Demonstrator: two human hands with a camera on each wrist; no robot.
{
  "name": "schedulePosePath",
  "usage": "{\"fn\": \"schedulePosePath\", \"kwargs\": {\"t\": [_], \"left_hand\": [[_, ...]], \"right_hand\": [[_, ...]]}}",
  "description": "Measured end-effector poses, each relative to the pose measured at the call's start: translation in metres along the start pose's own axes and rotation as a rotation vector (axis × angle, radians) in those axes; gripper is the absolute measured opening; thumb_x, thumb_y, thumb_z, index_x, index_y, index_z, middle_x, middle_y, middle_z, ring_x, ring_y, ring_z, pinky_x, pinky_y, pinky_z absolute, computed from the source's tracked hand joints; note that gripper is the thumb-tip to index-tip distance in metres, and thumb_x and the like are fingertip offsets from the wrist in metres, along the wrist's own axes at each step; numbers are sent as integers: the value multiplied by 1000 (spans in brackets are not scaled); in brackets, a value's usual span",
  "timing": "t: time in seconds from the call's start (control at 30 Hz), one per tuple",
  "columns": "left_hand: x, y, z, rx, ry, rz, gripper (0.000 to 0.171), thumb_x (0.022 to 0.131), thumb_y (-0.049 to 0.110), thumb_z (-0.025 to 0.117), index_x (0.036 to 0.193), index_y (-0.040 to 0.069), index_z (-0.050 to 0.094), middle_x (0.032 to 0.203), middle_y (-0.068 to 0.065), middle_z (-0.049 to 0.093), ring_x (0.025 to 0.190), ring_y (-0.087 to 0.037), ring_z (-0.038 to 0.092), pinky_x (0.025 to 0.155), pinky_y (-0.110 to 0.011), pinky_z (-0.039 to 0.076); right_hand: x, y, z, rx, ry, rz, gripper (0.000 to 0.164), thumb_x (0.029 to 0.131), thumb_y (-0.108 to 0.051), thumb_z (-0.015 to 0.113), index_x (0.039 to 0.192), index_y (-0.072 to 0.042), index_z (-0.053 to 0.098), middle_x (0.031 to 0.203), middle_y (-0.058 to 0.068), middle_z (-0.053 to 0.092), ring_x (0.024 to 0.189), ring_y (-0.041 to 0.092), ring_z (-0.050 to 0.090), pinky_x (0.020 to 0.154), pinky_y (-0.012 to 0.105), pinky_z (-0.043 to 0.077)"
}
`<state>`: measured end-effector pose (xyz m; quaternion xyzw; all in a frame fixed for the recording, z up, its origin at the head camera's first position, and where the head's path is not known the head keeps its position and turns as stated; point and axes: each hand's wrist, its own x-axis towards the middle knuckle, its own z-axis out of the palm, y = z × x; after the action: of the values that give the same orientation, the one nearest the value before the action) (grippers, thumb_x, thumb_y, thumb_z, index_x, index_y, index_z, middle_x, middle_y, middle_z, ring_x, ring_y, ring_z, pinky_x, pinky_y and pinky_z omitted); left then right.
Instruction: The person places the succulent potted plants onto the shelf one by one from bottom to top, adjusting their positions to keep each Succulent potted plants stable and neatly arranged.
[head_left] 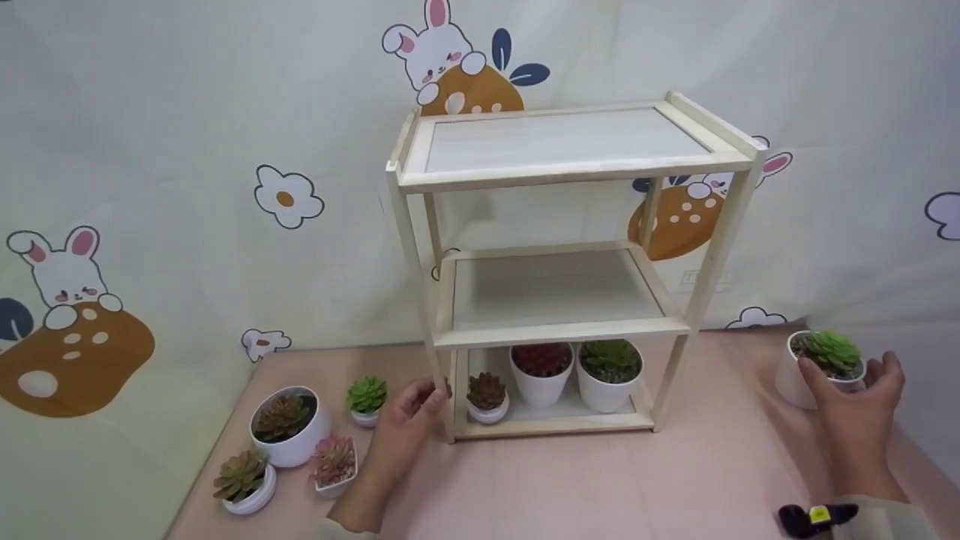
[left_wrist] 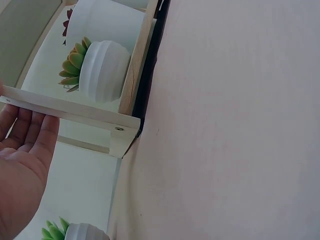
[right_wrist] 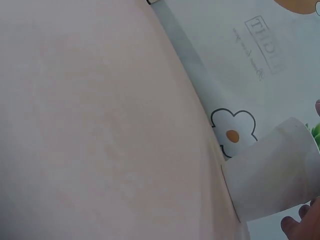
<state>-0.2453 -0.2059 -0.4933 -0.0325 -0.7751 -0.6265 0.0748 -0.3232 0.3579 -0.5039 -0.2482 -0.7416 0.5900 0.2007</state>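
Note:
A three-tier wooden shelf stands on the pink tabletop. My left hand grips its front left post low down, thumb in front. At the far right, my right hand holds a white pot with a green succulent, thumb on one side and fingers on the other. The pot stands upright against the tabletop, its white wall filling the lower right of the right wrist view. On the bottom tier are a small brown succulent, a dark red one and a larger green one.
Left of the shelf sit several potted succulents: a large brownish one, a small green one, a pink one and a reddish-green one. A rabbit-print cloth hangs behind. A black strap crosses the right wrist.

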Motion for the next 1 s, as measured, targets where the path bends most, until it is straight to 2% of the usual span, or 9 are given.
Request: {"fn": "schedulePosePath", "kwargs": {"t": [0.23,0.43,0.63,0.83,1.0], "left_hand": [[0,-1,0,-24,5,-7,42,93,38,60,121,7,61,121,-14,62,116,-18,56,98,-32,45],[0,-1,1,-20,14,-29,45,93,40,61,123,7,60,122,-11,63,117,-19,56,99,-33,45],[-1,2,1,-12,7,-16,45,94,38,60,124,5,59,119,-10,64,117,-19,56,100,-35,44],[-2,2,1,-25,7,-20,44,93,38,61,124,5,59,119,-10,64,117,-18,56,100,-35,44],[-1,0,1,-12,9,-8,44,93,38,61,123,6,60,120,-8,64,118,-19,56,99,-34,45]], "right_hand": [[5,9,0,171,-109,52,114,80,-32,78,150,-38,-11,162,-1,-4,147,13,6,116,23,18],[8,16,1,123,-98,72,116,79,-31,79,150,-36,-12,162,0,-6,147,11,4,117,23,14],[14,23,3,73,-79,60,113,78,-28,81,153,-28,-3,162,1,4,146,10,11,118,25,14],[18,28,4,-30,-95,15,107,78,-30,80,154,-21,5,160,5,14,144,12,17,119,30,15],[18,31,5,-49,-97,22,109,78,-32,80,154,-18,3,160,8,12,146,17,15,119,32,14]]}}
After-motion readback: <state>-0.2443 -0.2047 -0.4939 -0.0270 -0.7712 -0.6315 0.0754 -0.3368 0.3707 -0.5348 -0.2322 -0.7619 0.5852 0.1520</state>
